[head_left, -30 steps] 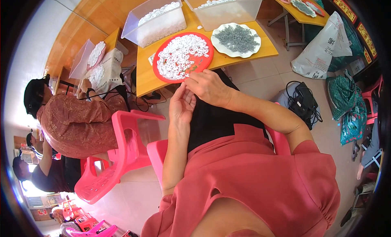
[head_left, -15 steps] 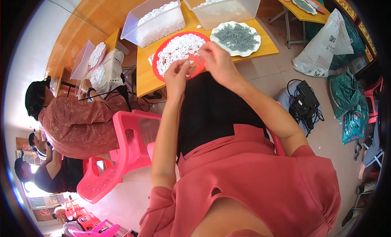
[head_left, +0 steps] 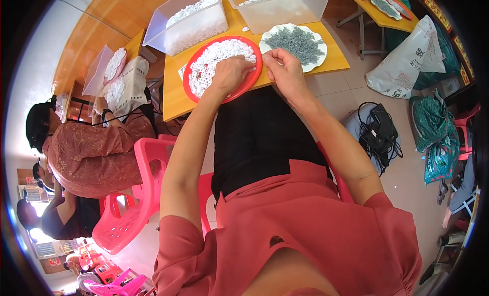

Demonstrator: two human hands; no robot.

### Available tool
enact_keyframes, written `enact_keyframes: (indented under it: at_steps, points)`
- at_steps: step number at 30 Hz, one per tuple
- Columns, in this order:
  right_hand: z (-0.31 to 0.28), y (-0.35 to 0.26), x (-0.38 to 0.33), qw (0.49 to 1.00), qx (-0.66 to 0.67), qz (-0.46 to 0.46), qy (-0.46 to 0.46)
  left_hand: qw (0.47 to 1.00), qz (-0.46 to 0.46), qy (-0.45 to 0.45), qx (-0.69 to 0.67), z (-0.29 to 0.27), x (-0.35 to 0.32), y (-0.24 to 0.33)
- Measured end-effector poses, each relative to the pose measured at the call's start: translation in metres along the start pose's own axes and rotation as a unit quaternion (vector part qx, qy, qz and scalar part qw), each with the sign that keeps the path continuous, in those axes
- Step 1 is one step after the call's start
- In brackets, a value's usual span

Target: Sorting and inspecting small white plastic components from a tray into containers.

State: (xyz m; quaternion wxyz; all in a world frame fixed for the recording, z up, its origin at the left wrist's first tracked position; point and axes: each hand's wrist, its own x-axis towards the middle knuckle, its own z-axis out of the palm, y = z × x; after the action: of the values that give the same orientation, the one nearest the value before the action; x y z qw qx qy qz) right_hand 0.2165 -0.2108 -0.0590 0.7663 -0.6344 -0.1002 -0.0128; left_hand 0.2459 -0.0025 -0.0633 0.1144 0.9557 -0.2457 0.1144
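A round red tray [head_left: 196,95] heaped with small white rings lies on the yellow table [head_left: 175,100]. My left hand [head_left: 232,74] rests palm down on the ring pile at the tray's near right side, fingers curled among the rings. My right hand [head_left: 285,69] hovers at the table's front edge between the red tray and a white plate [head_left: 317,62] of small grey parts, its fingertips pinched together; what they hold is too small to tell.
Two clear plastic bins [head_left: 188,23] [head_left: 277,8] with white parts stand at the table's back. A person in a patterned top [head_left: 89,151] sits to my left by a pink plastic stool [head_left: 135,204]. A white sack [head_left: 407,59] and black cables [head_left: 379,133] lie on the floor at right.
Both hands have moved from my lap up to the table. The left hand now lies on the red tray's rings and the right is by the grey-parts plate.
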Motion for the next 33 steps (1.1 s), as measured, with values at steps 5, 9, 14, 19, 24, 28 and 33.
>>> enact_keyframes:
  at_steps: [5, 9, 14, 19, 24, 28, 33]
  points:
    - [0.003, 0.007, 0.005, 1.000, -0.007, -0.013, 0.013, 0.999, 0.014, -0.033, 0.039, 0.002, 0.016, 0.005]
    - [0.004, 0.020, 0.013, 0.997, -0.043, -0.066, 0.019, 0.994, 0.035, -0.088, 0.058, -0.004, 0.031, -0.005]
    - [0.004, 0.024, 0.016, 0.995, -0.043, -0.082, 0.030, 0.997, 0.056, -0.035, 0.030, -0.007, 0.023, -0.002]
    - [0.003, 0.000, 0.002, 0.991, -0.089, -0.099, 0.031, 0.994, -0.038, 0.066, -0.080, -0.032, -0.012, 0.023]
    - [0.039, -0.036, -0.041, 0.987, -0.008, -0.156, -0.027, 0.886, -0.194, 0.167, -0.387, -0.063, -0.092, 0.081]
    - [0.086, -0.078, -0.087, 0.982, -0.010, -0.162, -0.098, 0.783, -0.219, 0.224, -0.537, -0.103, -0.155, 0.097]
    - [0.137, -0.101, -0.125, 0.976, 0.001, -0.165, -0.144, 0.693, -0.229, 0.303, -0.613, -0.140, -0.205, 0.101]
